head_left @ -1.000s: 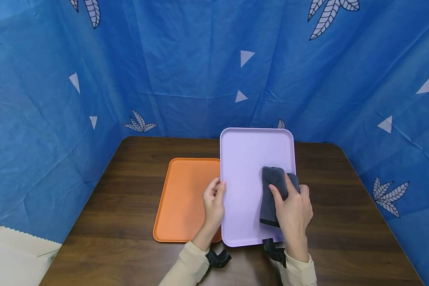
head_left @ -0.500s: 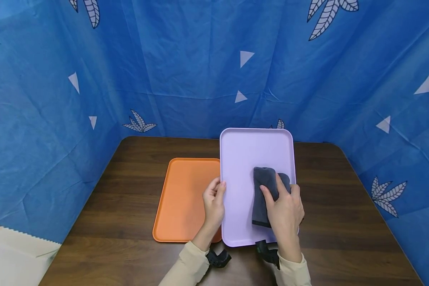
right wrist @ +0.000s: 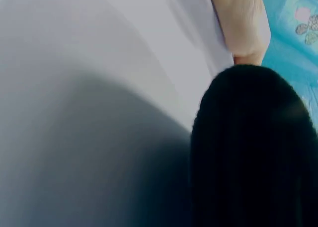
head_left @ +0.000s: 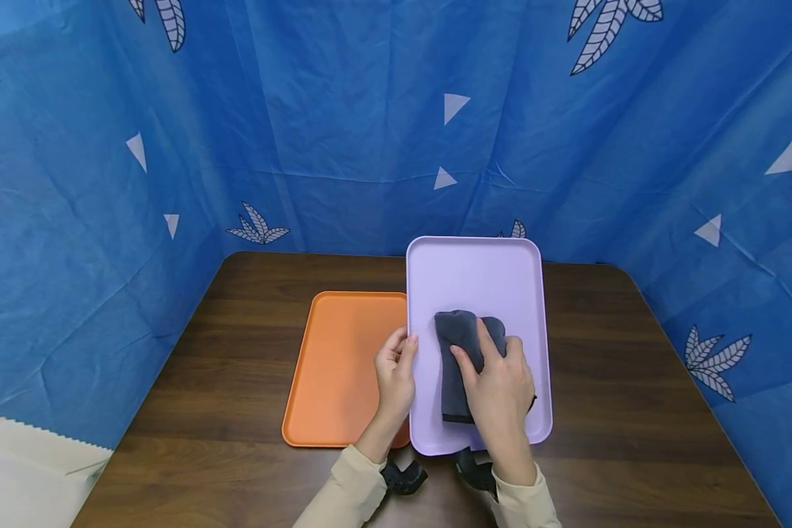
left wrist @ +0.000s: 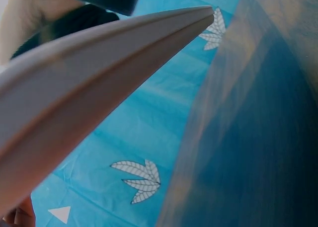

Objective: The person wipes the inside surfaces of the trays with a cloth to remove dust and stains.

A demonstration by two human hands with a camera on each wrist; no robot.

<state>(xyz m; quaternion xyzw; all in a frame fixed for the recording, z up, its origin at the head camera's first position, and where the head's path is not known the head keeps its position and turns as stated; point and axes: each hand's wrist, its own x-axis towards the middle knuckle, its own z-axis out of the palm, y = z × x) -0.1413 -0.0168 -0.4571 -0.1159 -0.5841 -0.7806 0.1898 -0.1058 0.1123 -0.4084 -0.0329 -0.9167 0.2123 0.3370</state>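
In the head view a lilac tray [head_left: 478,275] is held up, tilted, above the table. My left hand [head_left: 394,370] grips its left rim, thumb on the front side and fingers behind. A folded dark grey cloth [head_left: 457,378] lies against the tray's inner face, and my right hand [head_left: 501,385] holds it there between thumb and fingers. The cloth [right wrist: 253,147] looms dark and close in the right wrist view, beside the tray's pale surface [right wrist: 109,48]. From the left wrist the tray [left wrist: 99,73] shows edge-on, with part of the right arm beyond it.
An orange tray [head_left: 343,367] lies flat on the brown wooden table [head_left: 237,352], partly covered on its right by the lilac one. Blue patterned curtain [head_left: 343,110] surrounds the table at the back and sides. A pale cloth [head_left: 26,469] shows at the lower left.
My right hand has slid the cloth leftward across the lilac tray, from its right side toward the middle. The left hand and both trays have stayed in place.
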